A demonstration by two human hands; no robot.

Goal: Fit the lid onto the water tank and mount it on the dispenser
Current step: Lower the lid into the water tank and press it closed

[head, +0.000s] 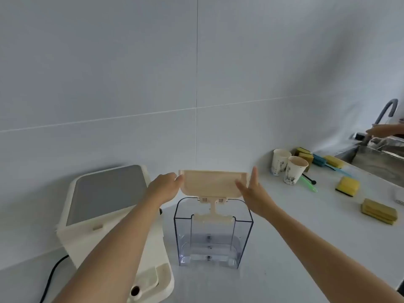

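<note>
A clear plastic water tank (213,239) stands upright and open on the white counter, in the middle. Its cream lid (211,182) is held tilted up just above the tank's far rim, its hinge piece hanging down inside the tank. My left hand (165,188) grips the lid's left end. My right hand (253,193) presses flat against the lid's right end with fingers straight. The cream dispenser (109,215) with a grey top panel stands just left of the tank, partly behind my left forearm.
Two paper cups (288,168) stand at the back right, with several yellow sponges (347,185) and a green brush beyond them. A steel sink (376,156) and tap are at the far right, where another person's hand reaches. A black cable (51,278) runs off the dispenser's left.
</note>
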